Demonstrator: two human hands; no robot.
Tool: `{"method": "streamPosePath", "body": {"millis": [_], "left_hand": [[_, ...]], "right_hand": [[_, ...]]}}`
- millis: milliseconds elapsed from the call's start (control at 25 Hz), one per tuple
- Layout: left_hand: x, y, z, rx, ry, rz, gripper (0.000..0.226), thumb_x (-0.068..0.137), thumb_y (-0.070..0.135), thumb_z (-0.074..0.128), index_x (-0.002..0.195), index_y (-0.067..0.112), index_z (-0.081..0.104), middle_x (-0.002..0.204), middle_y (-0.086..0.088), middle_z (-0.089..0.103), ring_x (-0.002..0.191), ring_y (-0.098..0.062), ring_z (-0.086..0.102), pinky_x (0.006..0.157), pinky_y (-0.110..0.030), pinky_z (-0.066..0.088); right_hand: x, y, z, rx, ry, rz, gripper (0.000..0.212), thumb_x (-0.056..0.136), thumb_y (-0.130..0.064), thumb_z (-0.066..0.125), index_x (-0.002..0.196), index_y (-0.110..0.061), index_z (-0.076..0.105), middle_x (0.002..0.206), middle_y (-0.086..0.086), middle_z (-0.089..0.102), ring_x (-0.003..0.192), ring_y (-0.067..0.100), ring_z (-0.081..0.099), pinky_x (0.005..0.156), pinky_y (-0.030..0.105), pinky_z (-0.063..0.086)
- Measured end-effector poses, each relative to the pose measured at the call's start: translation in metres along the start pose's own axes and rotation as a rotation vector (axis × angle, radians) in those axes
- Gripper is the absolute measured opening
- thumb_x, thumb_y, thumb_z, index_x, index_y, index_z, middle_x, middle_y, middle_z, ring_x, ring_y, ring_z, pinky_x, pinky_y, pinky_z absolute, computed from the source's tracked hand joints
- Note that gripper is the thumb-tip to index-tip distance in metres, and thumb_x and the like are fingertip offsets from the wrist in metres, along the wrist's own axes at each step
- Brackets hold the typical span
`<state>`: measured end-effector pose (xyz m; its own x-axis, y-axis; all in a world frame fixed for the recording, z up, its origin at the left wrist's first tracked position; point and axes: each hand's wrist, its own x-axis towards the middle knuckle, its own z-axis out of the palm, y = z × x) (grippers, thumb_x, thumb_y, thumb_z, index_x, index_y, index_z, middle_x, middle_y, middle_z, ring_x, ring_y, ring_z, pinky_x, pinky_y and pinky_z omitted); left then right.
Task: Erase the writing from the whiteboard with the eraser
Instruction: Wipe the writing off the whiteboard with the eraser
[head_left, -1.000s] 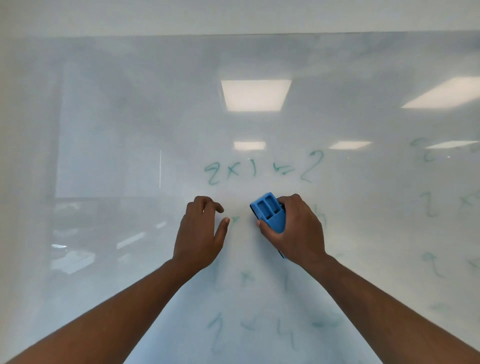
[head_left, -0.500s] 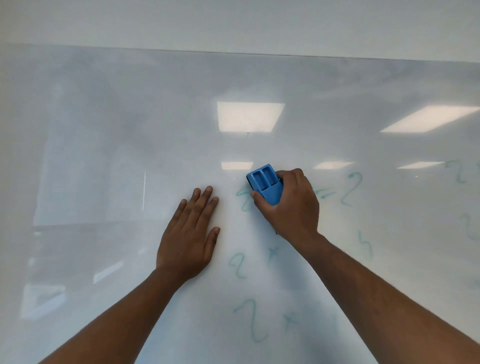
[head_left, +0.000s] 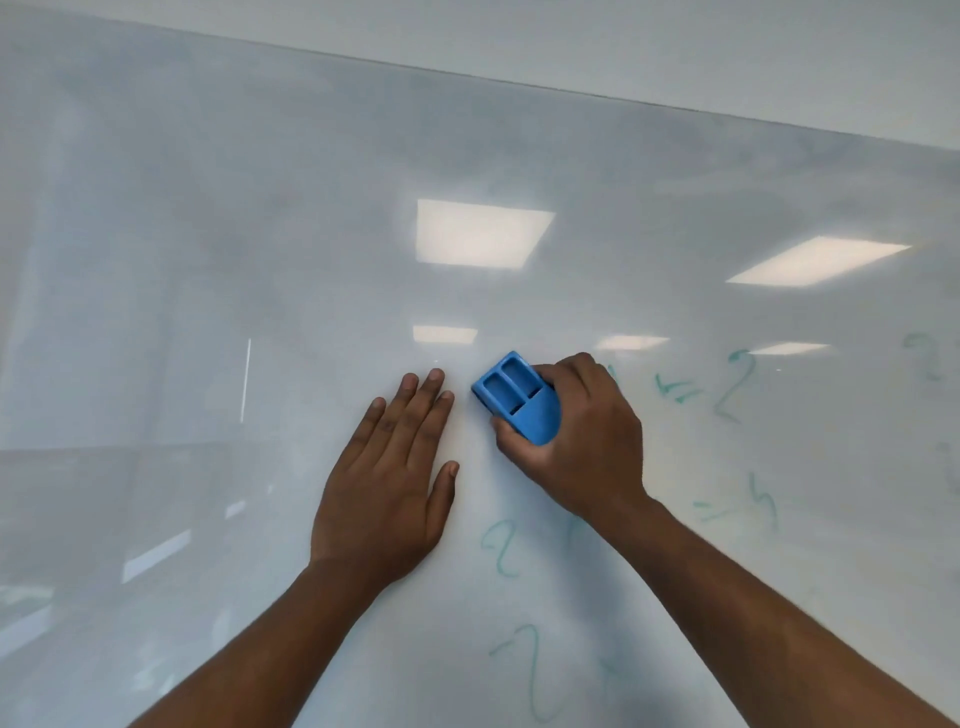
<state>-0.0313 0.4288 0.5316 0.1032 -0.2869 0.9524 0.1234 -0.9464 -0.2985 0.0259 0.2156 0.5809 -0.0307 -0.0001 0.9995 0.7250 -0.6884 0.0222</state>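
Note:
A glossy whiteboard (head_left: 260, 234) fills the view. My right hand (head_left: 582, 441) grips a blue plastic eraser (head_left: 519, 397) and presses it against the board at the left end of the top line of green writing. To its right remain an equals sign and a "2" (head_left: 735, 384). Fainter green digits (head_left: 501, 545) run in rows below my hands. My left hand (head_left: 389, 483) lies flat on the board with straight fingers, just left of the eraser.
The board's top edge (head_left: 623, 101) slants across the upper view, with plain wall above it. More green figures (head_left: 924, 358) show at the far right. Ceiling lights are mirrored in the surface.
The eraser went up from the second row to the top line and wiped its left part away. My left hand flattened from curled fingers to a spread palm on the board.

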Motion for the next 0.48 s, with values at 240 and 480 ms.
{"method": "streamPosePath", "body": {"millis": [240, 480], "left_hand": [[-0.001, 0.002, -0.002, -0.018, 0.015, -0.002, 0.066, 0.104, 0.036, 0.044, 0.165, 0.013, 0.031, 0.176, -0.002, 0.023, 0.164, -0.019, 0.020, 0.132, -0.040, 0.021], [-0.002, 0.004, -0.004, -0.012, 0.023, -0.025, 0.063, 0.105, 0.036, 0.042, 0.164, 0.013, 0.035, 0.175, -0.001, 0.026, 0.163, -0.018, 0.024, 0.131, -0.042, 0.025]], "right_hand": [[0.000, -0.010, 0.001, 0.023, 0.073, 0.089, 0.052, 0.073, -0.053, 0.077, 0.111, -0.018, 0.069, 0.102, 0.001, 0.062, 0.095, 0.022, 0.060, 0.072, 0.034, 0.050], [0.041, 0.050, -0.026, 0.095, 0.219, 0.545, 0.052, 0.074, -0.054, 0.080, 0.108, -0.016, 0.071, 0.103, 0.005, 0.063, 0.098, 0.032, 0.065, 0.077, 0.039, 0.050]]}}
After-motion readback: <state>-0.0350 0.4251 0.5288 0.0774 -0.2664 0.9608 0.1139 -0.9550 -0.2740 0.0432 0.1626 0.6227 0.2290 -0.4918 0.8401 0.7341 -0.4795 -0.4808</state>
